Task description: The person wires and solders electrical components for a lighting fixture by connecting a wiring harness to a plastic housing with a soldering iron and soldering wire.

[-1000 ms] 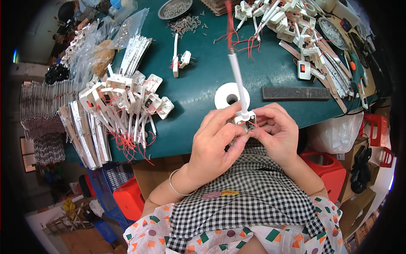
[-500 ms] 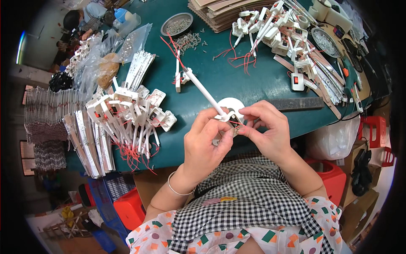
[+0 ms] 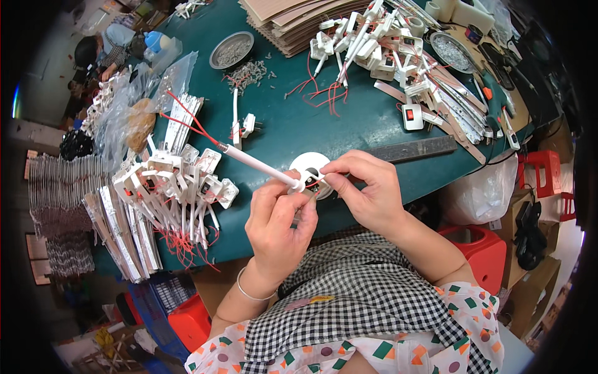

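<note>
Between my hands is a white plastic tube (image 3: pixel 258 164) with red wires (image 3: pixel 190 124) trailing from its far end. My left hand (image 3: pixel 278 218) is closed around the tube's near end, where a small housing with dark inner parts shows. My right hand (image 3: pixel 367 190) pinches thumb and forefinger together beside the housing, on a thin red wire (image 3: pixel 318 182) that runs out of it. Just behind the fingers lies a round white disc (image 3: pixel 311 162), partly covered by the housing and my left fingertips.
To the left lies a heap of white switch housings with tubes (image 3: pixel 187 181); a similar heap (image 3: pixel 398 56) sits at the far right. A metal bowl of screws (image 3: pixel 232 51) stands beyond, near stacked brown boards (image 3: pixel 293 25). A dark bar (image 3: pixel 411 149) lies right of my hands.
The tube and both hands have shifted left in view, the tube now lying flatter. My right thumb and forefinger have moved from below the housing to its right side. The whole view has turned slightly.
</note>
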{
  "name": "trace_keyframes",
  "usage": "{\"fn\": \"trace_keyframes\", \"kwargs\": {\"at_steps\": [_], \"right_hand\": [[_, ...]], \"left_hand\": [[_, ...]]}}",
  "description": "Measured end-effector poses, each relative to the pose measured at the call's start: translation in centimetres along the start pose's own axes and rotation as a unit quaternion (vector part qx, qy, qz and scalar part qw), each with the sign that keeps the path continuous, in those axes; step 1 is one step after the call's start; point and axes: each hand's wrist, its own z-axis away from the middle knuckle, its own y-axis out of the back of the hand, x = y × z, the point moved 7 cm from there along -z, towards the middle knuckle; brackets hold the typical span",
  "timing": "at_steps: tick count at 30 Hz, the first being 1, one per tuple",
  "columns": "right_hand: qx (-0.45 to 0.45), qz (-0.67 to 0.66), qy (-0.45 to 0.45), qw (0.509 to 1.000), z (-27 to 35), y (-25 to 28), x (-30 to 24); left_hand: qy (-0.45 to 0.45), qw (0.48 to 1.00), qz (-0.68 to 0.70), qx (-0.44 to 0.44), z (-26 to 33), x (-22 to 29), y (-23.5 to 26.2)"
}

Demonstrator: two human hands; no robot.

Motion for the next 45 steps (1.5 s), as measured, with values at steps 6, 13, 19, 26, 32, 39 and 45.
{"fn": "trace_keyframes", "kwargs": {"at_steps": [6, 13, 19, 26, 32, 39, 45], "right_hand": [[-0.005, 0.017, -0.028, 0.999, -0.3, 1.4, -0.1], [0.235, 0.391, 0.101, 0.884, -3.2, 12.3, -0.3], [0.217, 0.491, 0.079, 0.840, -5.3, 14.4, 2.7], [0.248, 0.371, 0.077, 0.892, -3.1, 14.7, 3.0], [0.255, 0.112, 0.043, 0.960, -1.9, 14.9, 4.5], [0.226, 0.189, 0.055, 0.954, -1.2, 14.0, 3.7], [0.220, 0.224, 0.027, 0.949, -0.8, 12.9, 3.0]], "left_hand": [[0.013, 1.000, -0.024, -0.009, -0.2, -0.1, -0.2], [0.030, 0.999, -0.019, 0.003, -0.1, -0.1, -0.1], [0.023, 0.999, -0.028, 0.013, -0.3, -0.1, -0.3], [0.021, 0.999, -0.029, -0.001, -0.3, -0.2, -0.3], [0.020, 0.999, -0.027, -0.007, -0.5, -0.2, -0.3], [0.014, 1.000, -0.027, -0.007, -0.7, -0.1, -0.4], [0.063, 0.998, -0.004, -0.022, -0.6, -0.4, -0.5]]}}
